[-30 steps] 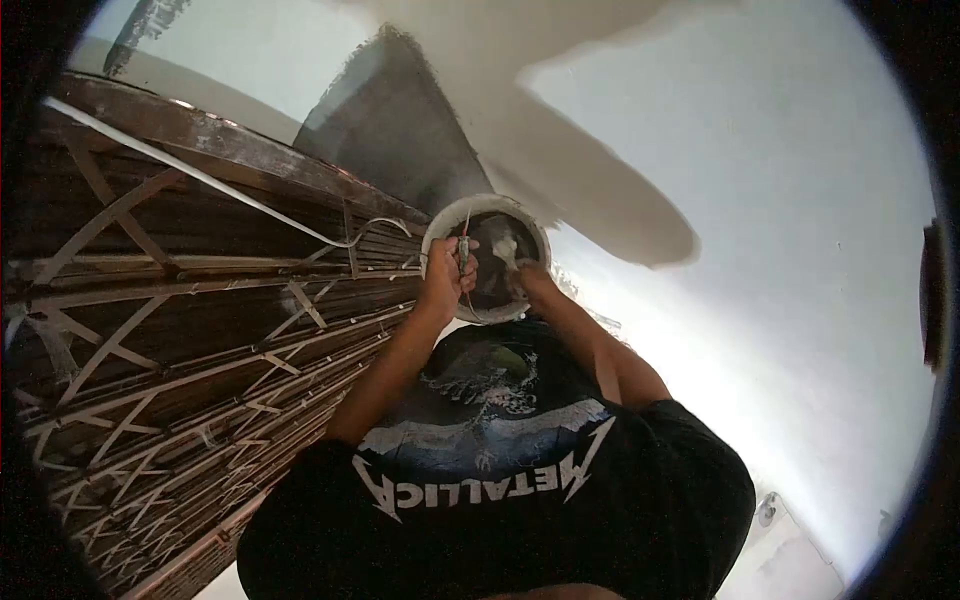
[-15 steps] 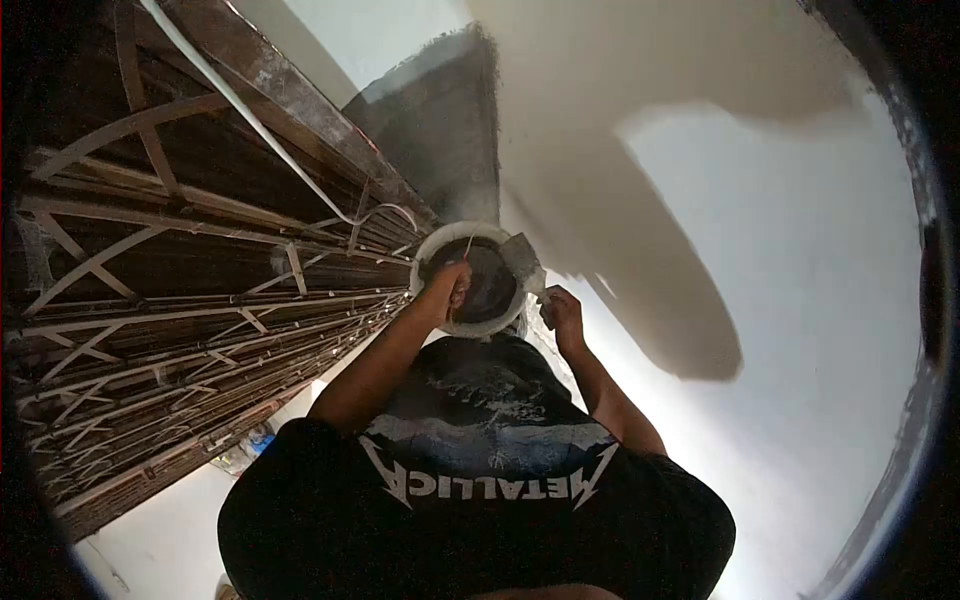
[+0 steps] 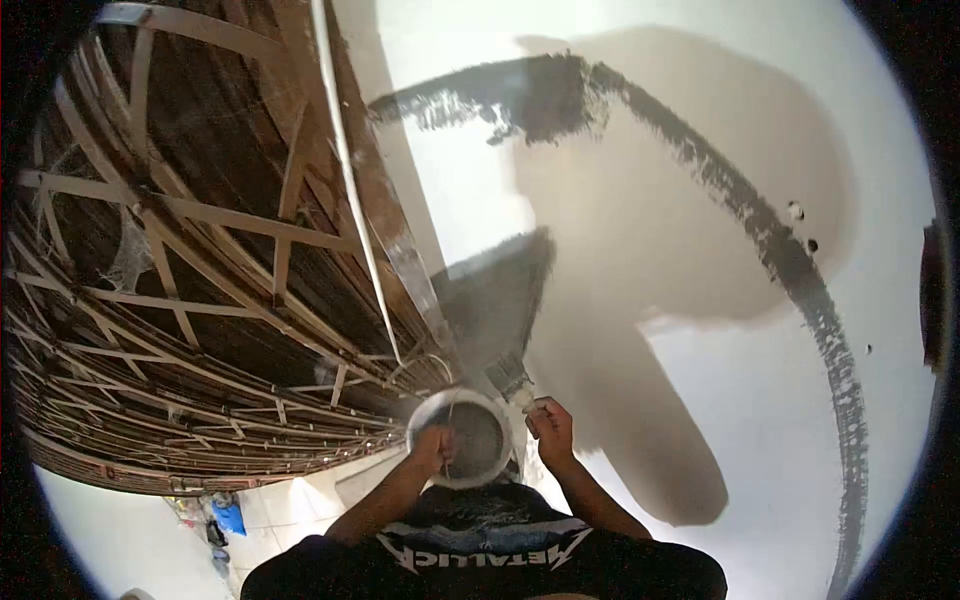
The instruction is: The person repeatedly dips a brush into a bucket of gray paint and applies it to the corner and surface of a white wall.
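My left hand is closed round the thin wire handle of a round, pale bucket. Grey paint or a similar liquid shows inside it. To the right, my right hand grips a wide paintbrush by its handle. The brush has grey-coated bristles that point up and left, above the bucket's rim and close to the wall. Beyond it, a dark grey painted patch covers part of the white wall.
On the left runs a brown folding metal gate with crossed bars. A white cable hangs along its edge. A dark grey painted band curves across the wall. Below, a blue bag lies on the tiled floor.
The view has tilted upward, showing more wall and the grey band. My right hand has lifted the brush from the bucket's rim towards the wall; my left hand still holds the bucket.
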`<act>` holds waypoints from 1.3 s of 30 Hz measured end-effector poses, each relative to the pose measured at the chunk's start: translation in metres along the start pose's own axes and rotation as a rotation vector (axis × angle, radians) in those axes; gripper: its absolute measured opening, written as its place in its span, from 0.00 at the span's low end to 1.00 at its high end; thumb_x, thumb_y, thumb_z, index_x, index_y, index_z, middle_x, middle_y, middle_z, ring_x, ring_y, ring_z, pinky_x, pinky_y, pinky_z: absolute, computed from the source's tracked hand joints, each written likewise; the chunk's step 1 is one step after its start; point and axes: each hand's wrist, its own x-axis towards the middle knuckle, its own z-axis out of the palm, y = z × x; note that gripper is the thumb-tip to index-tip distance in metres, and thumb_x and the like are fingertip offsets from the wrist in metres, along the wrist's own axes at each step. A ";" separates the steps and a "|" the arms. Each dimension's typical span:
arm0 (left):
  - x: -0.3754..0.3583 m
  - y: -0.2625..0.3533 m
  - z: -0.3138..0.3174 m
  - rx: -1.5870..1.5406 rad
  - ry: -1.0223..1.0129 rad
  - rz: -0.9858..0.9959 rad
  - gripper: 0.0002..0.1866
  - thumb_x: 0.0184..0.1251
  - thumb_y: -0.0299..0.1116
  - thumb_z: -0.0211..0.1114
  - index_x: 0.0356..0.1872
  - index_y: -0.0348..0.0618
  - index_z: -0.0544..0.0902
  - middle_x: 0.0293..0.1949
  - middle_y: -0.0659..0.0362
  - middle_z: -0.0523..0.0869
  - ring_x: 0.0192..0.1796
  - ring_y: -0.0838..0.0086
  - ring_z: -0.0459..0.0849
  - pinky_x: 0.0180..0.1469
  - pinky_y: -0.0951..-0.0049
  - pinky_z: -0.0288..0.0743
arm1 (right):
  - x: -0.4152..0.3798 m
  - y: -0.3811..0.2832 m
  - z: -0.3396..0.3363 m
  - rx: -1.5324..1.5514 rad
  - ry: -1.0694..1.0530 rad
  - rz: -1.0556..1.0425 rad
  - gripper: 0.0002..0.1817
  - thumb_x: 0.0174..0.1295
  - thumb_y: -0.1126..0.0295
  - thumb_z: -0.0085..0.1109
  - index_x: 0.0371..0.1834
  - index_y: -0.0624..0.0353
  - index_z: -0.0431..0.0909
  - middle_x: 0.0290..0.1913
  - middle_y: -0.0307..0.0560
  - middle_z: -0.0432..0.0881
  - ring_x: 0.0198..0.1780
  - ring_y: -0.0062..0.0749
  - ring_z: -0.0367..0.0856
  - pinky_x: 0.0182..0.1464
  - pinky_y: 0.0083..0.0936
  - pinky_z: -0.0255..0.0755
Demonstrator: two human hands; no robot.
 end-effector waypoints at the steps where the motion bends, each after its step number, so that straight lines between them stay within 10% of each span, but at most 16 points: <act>1: -0.009 0.005 -0.003 -0.068 0.036 -0.028 0.15 0.64 0.35 0.55 0.17 0.50 0.68 0.17 0.62 0.69 0.17 0.70 0.66 0.20 0.66 0.59 | 0.006 -0.013 0.006 0.024 0.017 0.002 0.09 0.67 0.67 0.50 0.37 0.62 0.73 0.23 0.35 0.69 0.26 0.16 0.65 0.29 0.19 0.60; 5: -0.003 0.011 -0.034 -0.325 0.121 0.031 0.17 0.64 0.35 0.53 0.15 0.46 0.75 0.18 0.56 0.74 0.19 0.62 0.72 0.22 0.61 0.64 | 0.032 -0.058 0.036 0.096 0.069 -0.188 0.10 0.69 0.65 0.49 0.41 0.63 0.69 0.26 0.35 0.69 0.28 0.16 0.64 0.29 0.19 0.61; 12: 0.047 -0.003 -0.090 -0.301 0.217 -0.018 0.14 0.67 0.43 0.50 0.40 0.44 0.76 0.40 0.54 0.77 0.45 0.57 0.74 0.38 0.49 0.68 | 0.061 -0.107 0.075 0.060 0.125 -0.404 0.09 0.72 0.69 0.45 0.50 0.63 0.65 0.31 0.40 0.71 0.28 0.17 0.65 0.31 0.17 0.62; 17: -0.015 0.025 -0.058 -0.289 0.313 -0.068 0.42 0.55 0.54 0.64 0.65 0.36 0.61 0.50 0.43 0.74 0.44 0.55 0.77 0.45 0.41 0.71 | 0.055 -0.131 0.083 0.120 0.181 -0.352 0.13 0.70 0.74 0.42 0.57 0.61 0.63 0.37 0.41 0.72 0.28 0.14 0.64 0.27 0.12 0.59; 27: -0.061 0.040 -0.030 -0.626 0.465 0.039 0.20 0.57 0.52 0.57 0.32 0.45 0.69 0.27 0.58 0.67 0.27 0.69 0.61 0.29 0.62 0.55 | 0.073 -0.155 0.070 0.031 0.241 -0.540 0.18 0.71 0.71 0.43 0.62 0.62 0.64 0.43 0.41 0.72 0.31 0.15 0.64 0.34 0.14 0.60; 30: -0.047 0.022 -0.046 -0.576 0.373 0.130 0.36 0.43 0.49 0.61 0.54 0.37 0.66 0.36 0.51 0.68 0.33 0.63 0.65 0.36 0.54 0.64 | 0.076 -0.167 0.068 -0.071 0.253 -0.639 0.18 0.71 0.70 0.44 0.61 0.64 0.67 0.47 0.47 0.75 0.40 0.24 0.71 0.45 0.21 0.65; 32: -0.024 0.009 -0.073 -0.651 0.278 0.170 0.34 0.43 0.49 0.61 0.51 0.37 0.67 0.35 0.53 0.68 0.33 0.62 0.65 0.36 0.53 0.63 | 0.083 -0.174 0.071 -0.129 0.278 -0.746 0.18 0.72 0.66 0.44 0.60 0.66 0.69 0.50 0.54 0.77 0.52 0.37 0.75 0.57 0.32 0.66; 39: -0.066 0.014 -0.045 -0.557 0.138 0.323 0.31 0.43 0.51 0.58 0.46 0.39 0.72 0.40 0.52 0.72 0.37 0.57 0.67 0.45 0.43 0.62 | 0.098 -0.215 0.101 -0.393 0.263 -0.955 0.21 0.64 0.74 0.51 0.61 0.64 0.68 0.51 0.60 0.76 0.51 0.53 0.76 0.55 0.38 0.69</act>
